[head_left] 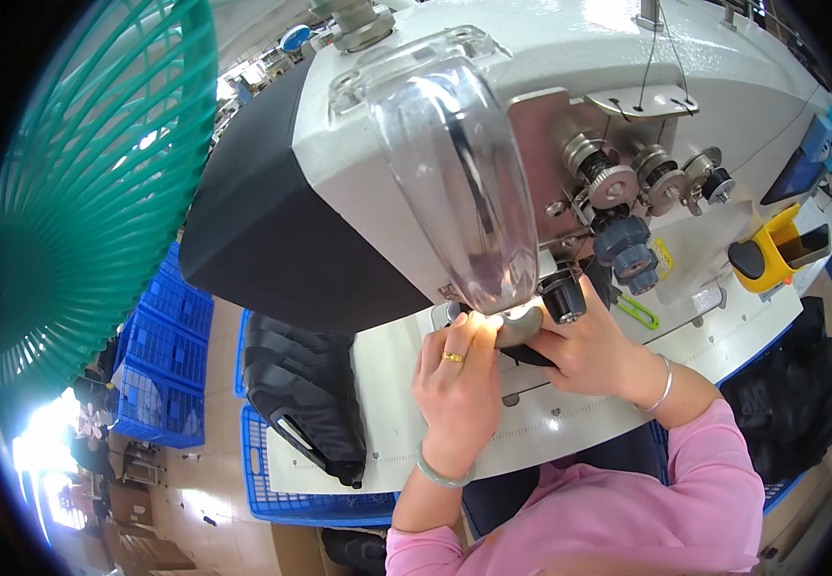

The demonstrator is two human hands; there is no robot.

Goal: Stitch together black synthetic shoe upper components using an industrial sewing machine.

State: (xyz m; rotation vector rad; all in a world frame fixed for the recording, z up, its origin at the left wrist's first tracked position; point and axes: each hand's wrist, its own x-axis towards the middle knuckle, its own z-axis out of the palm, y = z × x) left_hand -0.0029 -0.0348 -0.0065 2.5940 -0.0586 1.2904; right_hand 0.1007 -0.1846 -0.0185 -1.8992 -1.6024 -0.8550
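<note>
Both hands are close together under the head of a white sewing machine (358,182), at its lit needle area. My left hand (459,379), with a gold ring and a pale green bangle, has its fingers pressed together beside a rounded grey metal part (518,327). Whatever lies under those fingertips is hidden. My right hand (589,346), wearing a silver bracelet, is closed with thumb and fingers on a dark piece (528,356), of which only a small black part shows. A clear plastic guard (464,182) hangs above the hands.
Stacked black shoe uppers (301,384) lie at the table's left; more black pieces (790,394) are at the right. Green thread snips (637,310) and a yellow holder (771,252) sit right of my hands. A green fan (89,192) and blue crates (161,355) stand left.
</note>
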